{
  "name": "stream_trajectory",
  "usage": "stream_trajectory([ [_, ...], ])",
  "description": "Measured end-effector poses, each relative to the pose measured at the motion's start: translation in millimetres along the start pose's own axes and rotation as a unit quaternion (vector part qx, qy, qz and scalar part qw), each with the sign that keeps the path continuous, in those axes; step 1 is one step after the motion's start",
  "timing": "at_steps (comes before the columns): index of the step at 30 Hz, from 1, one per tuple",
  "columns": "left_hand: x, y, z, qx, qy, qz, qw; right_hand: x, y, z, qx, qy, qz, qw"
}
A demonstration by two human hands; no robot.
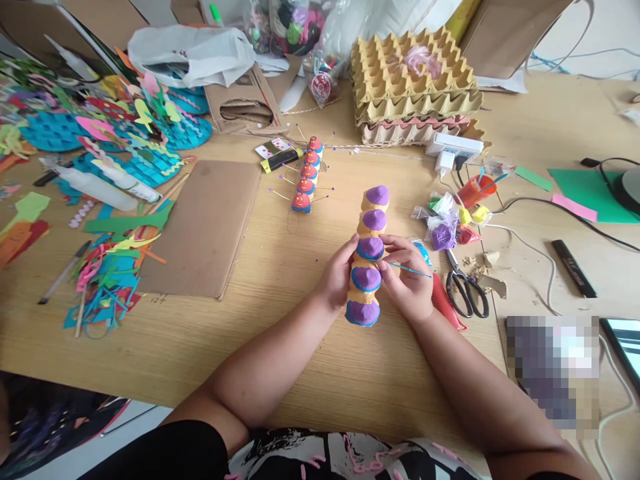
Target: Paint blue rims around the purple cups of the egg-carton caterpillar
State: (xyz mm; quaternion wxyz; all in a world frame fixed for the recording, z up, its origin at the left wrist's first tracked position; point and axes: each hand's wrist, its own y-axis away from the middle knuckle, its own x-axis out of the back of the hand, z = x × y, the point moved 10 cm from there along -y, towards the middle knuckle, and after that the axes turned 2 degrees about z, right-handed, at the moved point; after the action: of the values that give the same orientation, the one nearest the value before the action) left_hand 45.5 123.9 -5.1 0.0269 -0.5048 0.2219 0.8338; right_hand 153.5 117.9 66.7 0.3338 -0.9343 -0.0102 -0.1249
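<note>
My left hand (336, 277) is closed on the left side of an egg-carton strip (371, 264) held above the table. Its row of several bumps carries purple clay tops, and blue clay edges the nearer ones. At the strip's right side, my right hand (407, 275) pinches a thin blue stick (413, 270), with fingertips close against the middle bumps. The stick's tip is hidden by the fingers. Farther back stands a finished-looking egg-carton caterpillar (307, 177) in red and blue, with purple-tipped pins sticking out.
Scissors (466, 287), bagged clay (444, 230) and an orange cup (477, 191) lie right of my hands. A cardboard sheet (200, 227) and paper scraps (113, 280) are on the left. Egg trays (415, 87) are stacked behind, near a power strip (456, 145).
</note>
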Motion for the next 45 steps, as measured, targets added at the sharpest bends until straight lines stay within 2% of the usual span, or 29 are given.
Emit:
stream_trajectory([
  [12,0.7,3,2,-0.005,0.012,0.014,1.000,0,-5,2,-0.015,0.007,-0.025,1.000],
  [24,3.8,4,12,-0.055,-0.061,0.032,0.996,-2,-4,2,-0.013,0.013,-0.027,0.999],
  [36,4.4,10,28,-0.138,-0.100,0.064,0.983,-3,-4,5,-0.028,-0.028,-0.030,0.999],
  [45,4.6,10,32,-0.157,-0.133,0.066,0.976,-4,-5,6,-0.034,-0.026,-0.037,0.998],
])
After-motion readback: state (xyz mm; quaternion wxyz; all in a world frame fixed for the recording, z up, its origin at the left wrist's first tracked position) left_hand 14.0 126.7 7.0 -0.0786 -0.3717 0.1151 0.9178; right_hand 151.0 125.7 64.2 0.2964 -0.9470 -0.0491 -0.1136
